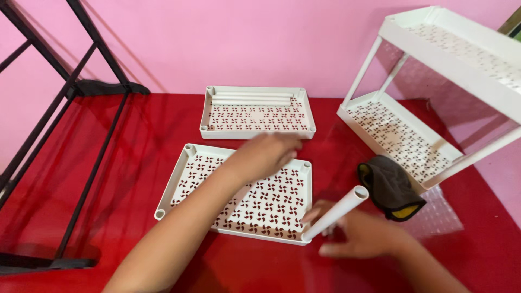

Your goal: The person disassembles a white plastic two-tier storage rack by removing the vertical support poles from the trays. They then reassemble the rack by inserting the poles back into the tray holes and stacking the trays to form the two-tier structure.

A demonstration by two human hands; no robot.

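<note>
A white perforated tray lies flat on the red table in front of me. My left hand, blurred by motion, hovers over the tray's far edge with nothing in it, fingers pointing at a second white tray behind. That tray holds a few white tubes along its back wall. My right hand grips a white tube that leans up to the right, its lower end at the near tray's front right corner socket.
A white two-tier shelf rack lies tilted at the right. A dark grey and yellow cloth sits beside it, with bubble wrap underneath. A black metal frame stands at the left against the pink wall.
</note>
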